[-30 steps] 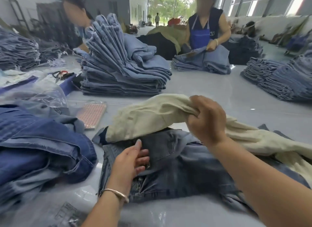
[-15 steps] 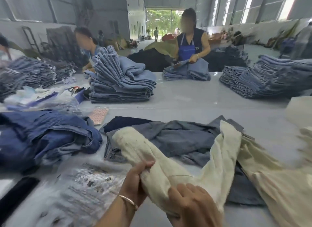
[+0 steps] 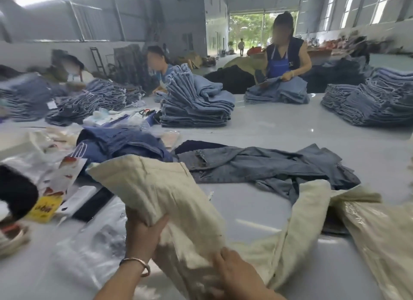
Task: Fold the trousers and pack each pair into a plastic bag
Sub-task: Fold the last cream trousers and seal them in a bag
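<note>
Cream, slightly coarse cloth fills the near view: the cream trousers (image 3: 169, 201) are lifted off the pale glossy counter (image 3: 279, 132), one broad flat panel raised toward the camera and a long leg trailing in soft folds to the right. Both hands grip this pair. The left hand (image 3: 143, 237), with a thin metal bangle (image 3: 136, 265) at the wrist, has its fingers curled round the lower left edge of the panel. The right hand (image 3: 234, 270) pinches a bunched fold of the same cloth at the bottom edge of the view.

Just left of the hands lies a clear, crinkled plastic bag (image 3: 89, 248) flat on the counter, with a yellow card (image 3: 45, 208) and loose printed tags beyond it. Past the cream cloth a grey-blue denim pair (image 3: 268, 165) sprawls unfolded and rumpled, and to its left sits a heap of darker blue jeans (image 3: 120, 143).

Farther back a tall stack of folded light denim (image 3: 194, 105) leans in neat layered edges, with another wide stack (image 3: 368, 103) at the right. Behind these a person in a blue apron (image 3: 283, 60) handles folded denim.
</note>
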A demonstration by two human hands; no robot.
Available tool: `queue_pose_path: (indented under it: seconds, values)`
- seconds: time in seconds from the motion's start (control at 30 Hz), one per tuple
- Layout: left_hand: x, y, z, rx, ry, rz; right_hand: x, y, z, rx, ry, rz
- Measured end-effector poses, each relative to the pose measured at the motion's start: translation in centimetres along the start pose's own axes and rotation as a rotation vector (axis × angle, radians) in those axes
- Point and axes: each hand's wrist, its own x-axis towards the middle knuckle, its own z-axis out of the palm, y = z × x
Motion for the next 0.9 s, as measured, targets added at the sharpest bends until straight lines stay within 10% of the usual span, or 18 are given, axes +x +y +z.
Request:
queue_pose_path:
  seconds: [0.1, 0.37, 0.67, 0.9]
  values:
    - [0.2, -4.7, -2.5, 0.1, -0.014, -0.333, 1.6, -0.9, 1.3, 0.106, -0.114, 0.058]
    - [1.7, -10.7, -8.2, 0.032, 0.03, -0.368, 9.0, -0.7, 1.3, 0.056, 0.273, 0.286]
    - [4.4, -11.1, -9.6, -0.159, -0.156, -0.48, 16.0, -1.7, 1.5, 0.867, 0.002, 0.659]
    - [9.5, -0.9, -9.6, -0.338, -0.311, 0.052, 15.7, -3.0, -16.3, 0.832, 0.885, 0.238]
